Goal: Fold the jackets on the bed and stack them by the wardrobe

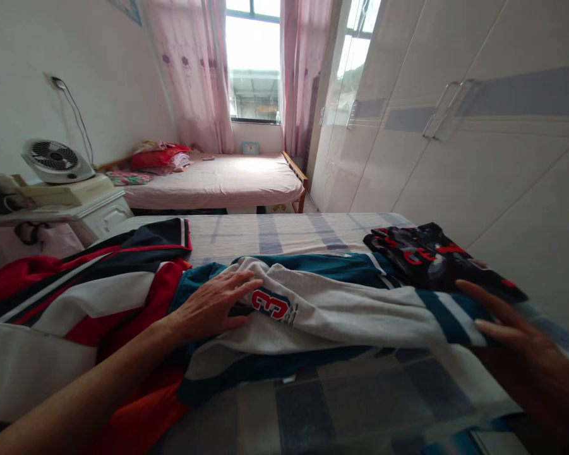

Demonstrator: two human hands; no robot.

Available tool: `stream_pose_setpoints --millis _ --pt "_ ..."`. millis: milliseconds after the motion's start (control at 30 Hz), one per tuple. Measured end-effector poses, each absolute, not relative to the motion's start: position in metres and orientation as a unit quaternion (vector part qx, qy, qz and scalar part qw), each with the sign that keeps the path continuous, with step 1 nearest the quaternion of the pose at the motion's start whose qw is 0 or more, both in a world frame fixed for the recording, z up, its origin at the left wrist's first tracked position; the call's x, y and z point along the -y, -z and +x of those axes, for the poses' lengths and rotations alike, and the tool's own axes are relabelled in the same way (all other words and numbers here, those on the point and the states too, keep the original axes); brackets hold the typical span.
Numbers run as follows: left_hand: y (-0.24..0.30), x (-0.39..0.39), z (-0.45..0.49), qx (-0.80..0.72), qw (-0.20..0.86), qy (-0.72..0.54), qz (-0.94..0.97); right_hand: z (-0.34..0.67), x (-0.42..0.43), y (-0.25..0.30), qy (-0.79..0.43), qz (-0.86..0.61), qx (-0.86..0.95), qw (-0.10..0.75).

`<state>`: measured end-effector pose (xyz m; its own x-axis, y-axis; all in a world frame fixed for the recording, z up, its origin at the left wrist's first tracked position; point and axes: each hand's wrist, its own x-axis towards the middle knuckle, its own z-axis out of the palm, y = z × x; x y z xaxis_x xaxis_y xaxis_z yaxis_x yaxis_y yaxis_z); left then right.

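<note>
A white and teal garment (341, 309) with a red number patch lies folded across the checked bed sheet (284, 234) in front of me. My left hand (215, 303) rests flat on its left end, fingers stretched out next to the patch. My right hand (511, 335) lies open on the garment's right end, fingers pointing left. A red, white and navy jacket (89, 284) is spread at the left, partly under my left forearm. A dark garment (431, 256) with red print sits at the right, just beyond my right hand.
A white wardrobe (455, 126) runs along the right. A second bed (227, 177) with a pink sheet stands under the window. A white nightstand (99, 212) with a small fan (57, 161) is at the left.
</note>
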<state>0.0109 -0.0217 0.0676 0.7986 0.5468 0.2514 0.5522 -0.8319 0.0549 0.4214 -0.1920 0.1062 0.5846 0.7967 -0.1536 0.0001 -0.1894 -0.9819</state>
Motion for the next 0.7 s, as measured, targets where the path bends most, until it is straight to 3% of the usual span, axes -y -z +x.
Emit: stream_pose_setpoints --millis 133,300,367,533,700 --pt "-0.063 0.013 0.008 0.409 0.035 0.159 -0.898 0.401 0.172 -0.16 -0.322 -0.599 0.318 0.66" --pt "-0.079 -0.015 0.009 0.533 -0.038 0.387 -0.751 0.382 0.109 -0.211 -0.258 -0.468 0.424 0.731" --pt "-0.084 -0.022 0.004 0.546 -0.071 0.425 -0.718 0.379 0.09 -0.221 -0.241 -0.416 0.453 0.75" --pt "-0.077 -0.009 -0.017 0.567 -0.077 0.392 -0.72 0.393 0.09 -0.191 -0.295 -0.426 0.409 0.751" --pt "-0.072 0.011 -0.009 0.477 0.006 0.309 -0.822 0.408 0.113 -0.144 -0.386 -0.504 0.316 0.704"
